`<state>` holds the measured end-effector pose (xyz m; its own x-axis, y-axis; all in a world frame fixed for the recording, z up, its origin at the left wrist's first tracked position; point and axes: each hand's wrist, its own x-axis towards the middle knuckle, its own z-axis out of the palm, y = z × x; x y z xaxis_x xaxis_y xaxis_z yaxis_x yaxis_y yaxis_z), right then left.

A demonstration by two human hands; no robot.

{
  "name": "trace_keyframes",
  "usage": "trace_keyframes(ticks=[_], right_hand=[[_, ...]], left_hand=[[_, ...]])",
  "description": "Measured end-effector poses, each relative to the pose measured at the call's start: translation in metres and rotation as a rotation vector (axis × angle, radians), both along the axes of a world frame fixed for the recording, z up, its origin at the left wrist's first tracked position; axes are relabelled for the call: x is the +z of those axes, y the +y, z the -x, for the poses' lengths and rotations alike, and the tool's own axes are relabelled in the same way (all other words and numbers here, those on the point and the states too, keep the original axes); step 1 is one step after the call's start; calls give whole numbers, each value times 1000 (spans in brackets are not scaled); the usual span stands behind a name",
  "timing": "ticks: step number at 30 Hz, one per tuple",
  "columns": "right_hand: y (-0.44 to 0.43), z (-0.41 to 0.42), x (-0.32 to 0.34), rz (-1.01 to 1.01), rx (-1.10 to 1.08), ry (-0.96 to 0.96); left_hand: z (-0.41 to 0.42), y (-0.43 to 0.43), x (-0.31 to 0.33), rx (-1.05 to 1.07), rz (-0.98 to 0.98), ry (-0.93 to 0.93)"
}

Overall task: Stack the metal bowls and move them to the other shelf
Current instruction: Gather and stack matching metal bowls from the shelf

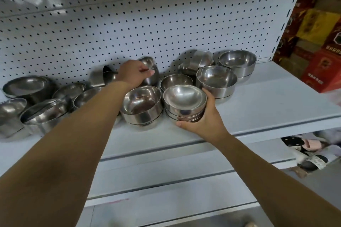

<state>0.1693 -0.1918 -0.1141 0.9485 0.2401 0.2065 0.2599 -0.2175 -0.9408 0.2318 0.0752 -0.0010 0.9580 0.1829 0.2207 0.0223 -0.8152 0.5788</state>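
Both hands are up at a white metal shelf (267,101) crowded with steel bowls. At the shelf's front the right hand (204,121) wraps a small stack of nested bowls (184,105), thumb under the near side and fingers curled round the right wall, so the hand is closed on the stack. The stack's base is at the shelf surface; whether it rests there or is just lifted cannot be told. Further back the left hand (133,75) pinches the rim of a single small bowl (150,72), which is tilted with its mouth turned toward the camera, close to the pegboard back panel (129,24).

Just left of the held stack, touching or nearly so, stands a larger straight-sided bowl (142,107), upright, seemingly on another of its kind. Behind the stack sits a small upright bowl (176,82). To the right stand two more large bowl pairs, one near (216,81) and one further back (238,64), with a bowl lying on its side (197,62) behind them.

Left of the left forearm, more bowls (42,108) lie jumbled, some tilted, some leaning on each other.

Lower white shelves (175,171) step out beneath. Past the shelving's right edge stand red and yellow printed cartons (317,29), and some blurred fabric items (306,151) lie lower down.
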Motion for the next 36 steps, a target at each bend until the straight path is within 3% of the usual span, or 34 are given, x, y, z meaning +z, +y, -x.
trace_keyframes(ticks=[4,13,23,31,36], right_hand=[[-1,-1,-2,7,-6,14],[-1,-2,-3,-13,2,8],[-2,-1,-3,-31,16,3],[-4,3,-2,-45,9,-37],[-5,6,-1,-43,-3,-62]], left_hand=[[-16,1,-7,-24,-14,26],[-13,1,-4,24,122,-227],[53,-36,24,-182,160,-317],[87,-50,7,-615,-210,-413],[92,-55,-10,-673,-262,-414]])
